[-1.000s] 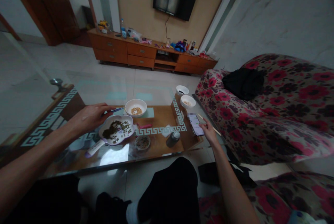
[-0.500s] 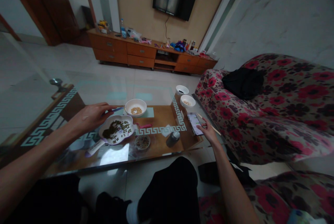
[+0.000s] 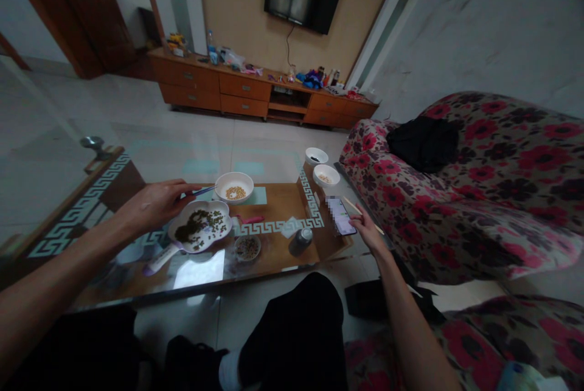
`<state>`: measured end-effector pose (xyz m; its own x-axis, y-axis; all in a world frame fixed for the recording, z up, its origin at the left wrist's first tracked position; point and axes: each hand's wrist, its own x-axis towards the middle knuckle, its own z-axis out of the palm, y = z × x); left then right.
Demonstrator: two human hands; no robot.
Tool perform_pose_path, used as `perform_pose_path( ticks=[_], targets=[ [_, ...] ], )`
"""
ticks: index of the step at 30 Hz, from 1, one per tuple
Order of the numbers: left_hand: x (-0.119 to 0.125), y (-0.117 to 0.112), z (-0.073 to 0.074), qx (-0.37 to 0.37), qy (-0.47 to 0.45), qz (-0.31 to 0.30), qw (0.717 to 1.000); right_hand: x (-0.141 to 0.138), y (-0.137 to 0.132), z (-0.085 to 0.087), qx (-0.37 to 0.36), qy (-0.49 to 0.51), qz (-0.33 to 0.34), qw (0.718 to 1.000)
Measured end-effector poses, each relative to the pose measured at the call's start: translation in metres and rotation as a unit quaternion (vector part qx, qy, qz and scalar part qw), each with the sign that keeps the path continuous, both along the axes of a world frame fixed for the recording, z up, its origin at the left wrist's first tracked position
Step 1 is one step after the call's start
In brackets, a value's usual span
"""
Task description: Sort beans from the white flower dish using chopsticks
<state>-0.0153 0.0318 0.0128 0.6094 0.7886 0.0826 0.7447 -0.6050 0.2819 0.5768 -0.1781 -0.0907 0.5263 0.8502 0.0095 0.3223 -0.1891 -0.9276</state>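
Observation:
My left hand (image 3: 152,202) rests on the glass table (image 3: 274,257), fingers closed on a thin blue stick (image 3: 204,190) that points at a white bowl of yellow beans (image 3: 234,186). Just below it lies a flower-shaped white dish (image 3: 199,233) full of dark beans. My right hand (image 3: 367,230) holds a pair of chopsticks (image 3: 352,206) and its thumb touches a lit phone (image 3: 342,216) lying at the table's right end.
Two small white bowls (image 3: 321,166) stand at the far right of the table. A small glass dish (image 3: 247,247) and a dark can (image 3: 302,241) sit near the front edge. A flowered sofa (image 3: 456,196) is on the right, a wooden TV cabinet (image 3: 260,90) behind.
Both hands have kept their places. Only the head view has shifted slightly.

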Motion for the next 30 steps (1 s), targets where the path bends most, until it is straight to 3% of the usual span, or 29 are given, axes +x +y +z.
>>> perform_pose_path(
  ticks=[22,30],
  targets=[
    [-0.0015,-0.0023,0.0094,-0.024,0.005,0.006,1.0,-0.0029,0.0031,-0.0027,0.015,-0.017,-0.024,0.999],
    [-0.0016,-0.0033,0.0078,-0.027,0.009,0.009,1.0,0.0033,-0.005,0.0024,-0.004,-0.031,0.028,0.999]
  ],
)
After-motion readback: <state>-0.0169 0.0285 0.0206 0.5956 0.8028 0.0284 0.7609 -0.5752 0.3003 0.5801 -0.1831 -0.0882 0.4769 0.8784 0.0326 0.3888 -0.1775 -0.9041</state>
